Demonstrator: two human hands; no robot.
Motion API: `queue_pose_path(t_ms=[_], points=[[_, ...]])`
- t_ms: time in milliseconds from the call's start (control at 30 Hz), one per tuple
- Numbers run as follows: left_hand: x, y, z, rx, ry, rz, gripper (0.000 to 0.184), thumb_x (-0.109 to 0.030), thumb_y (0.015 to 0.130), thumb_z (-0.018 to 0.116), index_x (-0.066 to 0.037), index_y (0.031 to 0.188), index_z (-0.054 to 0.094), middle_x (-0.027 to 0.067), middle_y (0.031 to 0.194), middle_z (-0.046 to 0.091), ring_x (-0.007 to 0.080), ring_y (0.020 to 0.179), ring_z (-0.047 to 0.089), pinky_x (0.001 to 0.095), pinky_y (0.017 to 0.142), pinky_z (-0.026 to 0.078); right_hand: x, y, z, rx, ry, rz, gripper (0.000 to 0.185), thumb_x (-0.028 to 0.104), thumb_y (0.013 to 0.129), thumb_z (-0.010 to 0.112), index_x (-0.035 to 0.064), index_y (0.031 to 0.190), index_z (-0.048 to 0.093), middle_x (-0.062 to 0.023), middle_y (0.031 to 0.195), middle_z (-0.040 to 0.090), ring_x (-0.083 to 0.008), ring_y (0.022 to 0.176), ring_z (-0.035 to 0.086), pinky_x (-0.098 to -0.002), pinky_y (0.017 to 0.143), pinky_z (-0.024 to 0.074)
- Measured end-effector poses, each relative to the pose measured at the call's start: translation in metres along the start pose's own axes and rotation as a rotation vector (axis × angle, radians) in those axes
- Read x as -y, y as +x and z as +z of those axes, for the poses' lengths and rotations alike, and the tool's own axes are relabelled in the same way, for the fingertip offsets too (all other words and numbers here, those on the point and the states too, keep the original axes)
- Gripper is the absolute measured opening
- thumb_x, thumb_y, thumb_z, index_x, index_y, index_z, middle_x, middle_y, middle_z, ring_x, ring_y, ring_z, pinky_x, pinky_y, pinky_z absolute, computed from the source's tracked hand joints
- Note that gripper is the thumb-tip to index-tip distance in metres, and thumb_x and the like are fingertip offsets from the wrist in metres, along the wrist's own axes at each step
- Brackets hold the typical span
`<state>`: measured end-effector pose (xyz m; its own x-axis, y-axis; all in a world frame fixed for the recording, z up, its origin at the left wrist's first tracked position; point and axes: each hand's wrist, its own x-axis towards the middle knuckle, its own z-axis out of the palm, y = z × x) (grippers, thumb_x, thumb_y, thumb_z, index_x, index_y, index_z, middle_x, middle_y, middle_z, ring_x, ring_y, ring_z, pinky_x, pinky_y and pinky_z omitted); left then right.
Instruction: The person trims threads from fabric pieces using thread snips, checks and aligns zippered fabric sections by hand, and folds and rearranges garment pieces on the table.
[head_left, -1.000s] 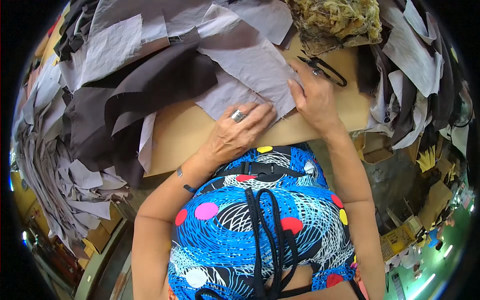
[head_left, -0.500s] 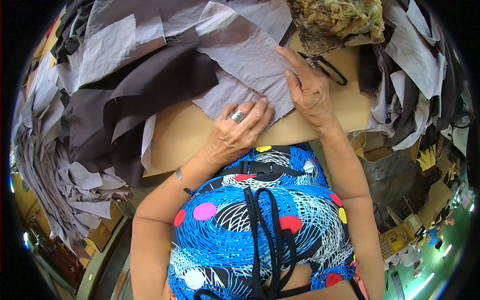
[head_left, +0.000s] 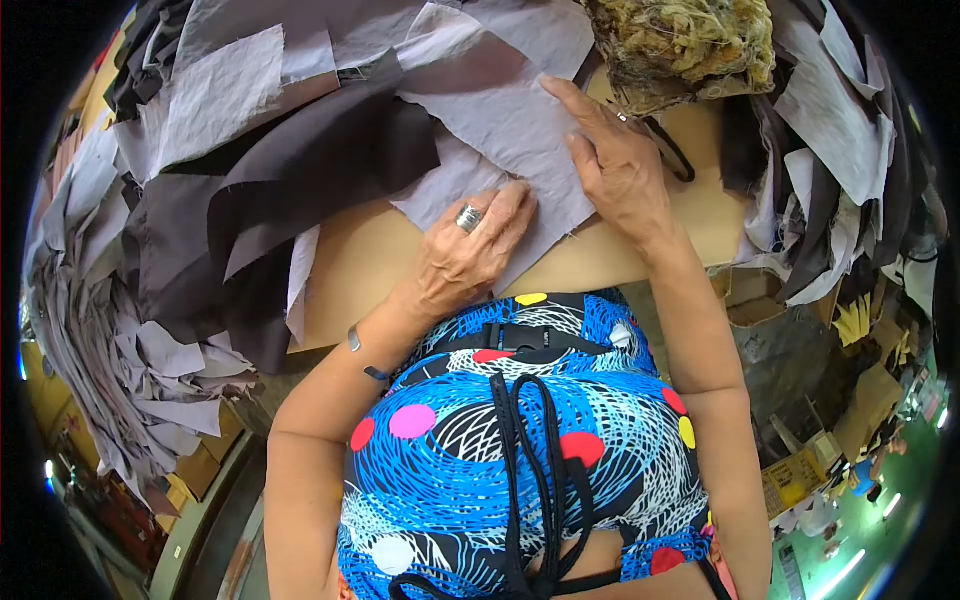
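A light grey fabric piece (head_left: 515, 115) with frayed edges lies over another light grey piece near the table's front edge. My left hand (head_left: 470, 245), wearing a wide silver ring, has its fingers bent and pressed together on the cloth, seemingly pinching it. On the cloth's right side rests my right hand (head_left: 625, 175), index finger stretched out and thumb apart. A black loop (head_left: 675, 155), perhaps a tool handle, shows beside that hand; the rest is hidden. Dark fabric (head_left: 320, 150) is spread to the left of my left hand.
A tangled yellowish-brown fibre block (head_left: 685, 50) stands at the back right of the tan tabletop (head_left: 360, 250). Grey and dark cloth pieces (head_left: 835, 120) hang at the right. A thick heap of fabric strips (head_left: 90, 330) drapes over the left side.
My left hand has slid slightly left and down, its fingers drawn closer together. My right index finger reaches a little further up the cloth. Less of the black loop shows.
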<state>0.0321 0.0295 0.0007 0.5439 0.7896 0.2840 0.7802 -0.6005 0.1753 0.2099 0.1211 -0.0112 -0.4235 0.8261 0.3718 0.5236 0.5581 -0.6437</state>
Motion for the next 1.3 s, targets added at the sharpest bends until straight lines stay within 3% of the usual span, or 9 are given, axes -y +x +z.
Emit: queue_pose_path(t_ms=[133,367,467,533,633,833,933,1133,1300], points=[[-0.001,0.002,0.001,0.002,0.043,-0.013,0.04,-0.016,0.072,0.053,-0.002,0.109,0.059,0.0097,0.113,0.052,0.0185,0.094,0.055,0.0296,0.076,0.048,-0.008,-0.003,0.004,-0.06,0.069,-0.059,0.051,0.002,0.08,0.054,0.0198,0.128,0.051,-0.0096,0.11,0.063,-0.0294,0.085,0.064,-0.037,0.07,0.0533],[-0.01,0.0,-0.003,0.078,0.071,0.08,0.042,-0.022,0.073,0.056,-0.022,0.114,0.06,-0.0015,0.125,0.05,0.0185,0.099,0.054,0.0341,0.08,0.046,-0.003,-0.006,0.003,0.026,-0.015,0.025,0.051,-0.005,0.079,0.055,0.0147,0.125,0.053,-0.011,0.102,0.064,-0.0297,0.08,0.062,-0.0353,0.07,0.0507],[-0.007,0.001,-0.005,0.113,-0.062,0.028,0.041,-0.02,0.072,0.056,-0.02,0.113,0.06,-0.001,0.122,0.052,0.0192,0.098,0.054,0.0325,0.081,0.046,-0.007,-0.005,0.003,0.022,-0.026,-0.004,0.052,-0.004,0.079,0.055,0.0168,0.126,0.053,-0.0112,0.099,0.064,-0.0292,0.077,0.061,-0.0362,0.067,0.0508],[-0.001,-0.003,-0.001,0.022,-0.129,0.016,0.039,-0.015,0.071,0.057,-0.012,0.109,0.061,0.0034,0.116,0.055,0.0207,0.098,0.056,0.0317,0.08,0.046,-0.006,-0.002,0.0,0.057,-0.041,0.001,0.052,-0.003,0.079,0.055,0.0186,0.127,0.052,-0.0113,0.1,0.064,-0.0289,0.078,0.062,-0.0365,0.066,0.0512],[0.002,-0.01,0.002,-0.027,-0.155,-0.008,0.038,-0.012,0.068,0.058,-0.007,0.106,0.06,0.0063,0.113,0.056,0.0212,0.097,0.058,0.0323,0.08,0.047,0.012,0.007,-0.011,0.266,-0.27,0.216,0.054,-0.001,0.08,0.054,0.0217,0.129,0.05,-0.0106,0.1,0.064,-0.0287,0.079,0.063,-0.0368,0.067,0.0517],[0.003,-0.007,-0.001,0.048,-0.044,0.01,0.042,-0.016,0.07,0.053,-0.004,0.11,0.058,0.0065,0.114,0.052,0.0188,0.102,0.054,0.0301,0.086,0.045,-0.003,0.002,0.002,0.031,-0.064,0.06,0.054,-0.002,0.082,0.054,0.0239,0.129,0.049,-0.0087,0.101,0.064,-0.0293,0.081,0.063,-0.0362,0.068,0.0522],[0.001,-0.002,-0.001,0.052,0.008,-0.013,0.044,-0.016,0.071,0.053,-0.004,0.113,0.057,0.0058,0.115,0.051,0.0178,0.098,0.055,0.0293,0.085,0.045,-0.007,0.002,0.006,-0.074,-0.033,-0.038,0.055,-0.003,0.077,0.051,0.021,0.127,0.053,-0.0079,0.104,0.066,-0.0291,0.07,0.065,-0.0364,0.058,0.0535],[-0.008,0.005,-0.002,0.06,0.088,-0.073,0.044,-0.016,0.072,0.052,-0.004,0.114,0.057,0.0046,0.114,0.051,0.017,0.094,0.055,0.0295,0.082,0.046,-0.015,-0.002,0.008,-0.053,-0.07,-0.026,0.053,-0.001,0.078,0.053,0.0215,0.126,0.053,-0.0045,0.102,0.067,-0.0282,0.068,0.064,-0.036,0.057,0.0531],[-0.009,0.008,-0.013,0.128,0.032,-0.044,0.045,-0.012,0.072,0.051,-0.007,0.116,0.058,0.0063,0.118,0.054,0.0216,0.093,0.057,0.0314,0.08,0.048,-0.011,0.0,0.009,-0.067,-0.055,-0.055,0.052,0.0,0.079,0.053,0.0225,0.126,0.053,-0.0076,0.098,0.067,-0.0283,0.066,0.064,-0.0357,0.056,0.053]])
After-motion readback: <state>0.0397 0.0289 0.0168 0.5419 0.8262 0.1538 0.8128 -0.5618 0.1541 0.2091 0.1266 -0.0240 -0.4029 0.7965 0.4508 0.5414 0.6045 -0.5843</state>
